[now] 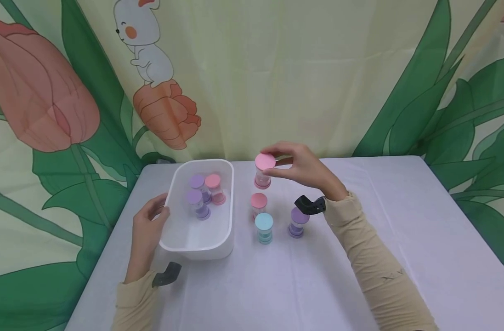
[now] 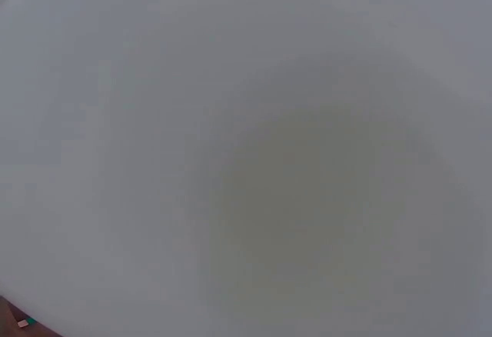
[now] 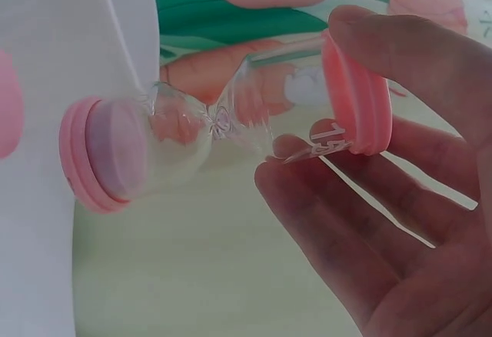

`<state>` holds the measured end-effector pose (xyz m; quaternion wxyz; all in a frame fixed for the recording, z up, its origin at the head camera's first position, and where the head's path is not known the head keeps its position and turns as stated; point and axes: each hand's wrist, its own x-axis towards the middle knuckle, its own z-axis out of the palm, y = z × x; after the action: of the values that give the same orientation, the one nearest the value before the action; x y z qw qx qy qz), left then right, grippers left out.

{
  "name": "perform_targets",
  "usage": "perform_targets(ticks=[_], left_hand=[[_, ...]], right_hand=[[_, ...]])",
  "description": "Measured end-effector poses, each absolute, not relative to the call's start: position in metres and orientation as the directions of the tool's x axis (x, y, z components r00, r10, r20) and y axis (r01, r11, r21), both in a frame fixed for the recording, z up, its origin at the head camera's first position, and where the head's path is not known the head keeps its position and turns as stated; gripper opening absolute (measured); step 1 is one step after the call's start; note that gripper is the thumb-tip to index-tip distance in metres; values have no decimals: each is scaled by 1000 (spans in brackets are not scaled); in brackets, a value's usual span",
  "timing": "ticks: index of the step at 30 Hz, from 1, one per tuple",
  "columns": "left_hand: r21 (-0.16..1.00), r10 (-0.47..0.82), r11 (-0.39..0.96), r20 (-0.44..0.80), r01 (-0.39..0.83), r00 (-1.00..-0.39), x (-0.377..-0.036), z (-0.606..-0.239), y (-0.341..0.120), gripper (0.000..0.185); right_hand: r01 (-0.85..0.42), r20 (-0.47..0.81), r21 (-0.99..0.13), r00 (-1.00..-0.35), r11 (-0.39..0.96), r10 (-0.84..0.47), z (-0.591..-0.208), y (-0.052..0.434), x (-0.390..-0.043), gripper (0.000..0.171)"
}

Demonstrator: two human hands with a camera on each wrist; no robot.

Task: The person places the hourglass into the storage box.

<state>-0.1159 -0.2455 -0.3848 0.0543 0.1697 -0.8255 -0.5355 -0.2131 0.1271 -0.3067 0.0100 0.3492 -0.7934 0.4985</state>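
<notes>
A broad cream fabric curtain (image 1: 297,78), printed with pink tulips, green leaves and a white rabbit, is seen filling the back. Before it a table covered in white cloth (image 1: 400,207) is set, and on its left half a deep white plastic bin (image 1: 185,236) is placed, with two purple-capped glass hourglasses (image 1: 195,197) and a pink-capped glass hourglass (image 1: 216,189) contained inside. Now the hands! The bin's left edge is touched by the left hand (image 1: 147,223), fingers bent; whether the rim is gripped cannot be told. Across from it, a clear glass hourglass with pink caps (image 1: 263,177) is pinched by its top cap in the right hand (image 1: 301,168), right of the bin, toward the table's back edge; whether its base touches the cloth cannot be told. Nearer the front, a second pink-capped hourglass (image 1: 258,201) is partly hidden behind a light-blue-capped hourglass (image 1: 264,225), and to their right a lone purple-capped hourglass (image 1: 298,224) is seen. Smallest of all, a white "15" marking (image 3: 330,131) is read on the held glass.
</notes>
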Motion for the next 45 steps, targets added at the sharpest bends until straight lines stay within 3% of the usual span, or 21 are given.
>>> perform_targets(ticks=[20,45], left_hand=[[903,-343,378,-67,-203,-937,-117,-386,-244,42],[911,-340,364,-64,-194,-938,-116,-385,-245,43]], right_hand=[[-597,425,-786,-709,159,-564,-301,92,-213,42],[-538,427,-839,-745,82,-512,-301,38,-216,39]])
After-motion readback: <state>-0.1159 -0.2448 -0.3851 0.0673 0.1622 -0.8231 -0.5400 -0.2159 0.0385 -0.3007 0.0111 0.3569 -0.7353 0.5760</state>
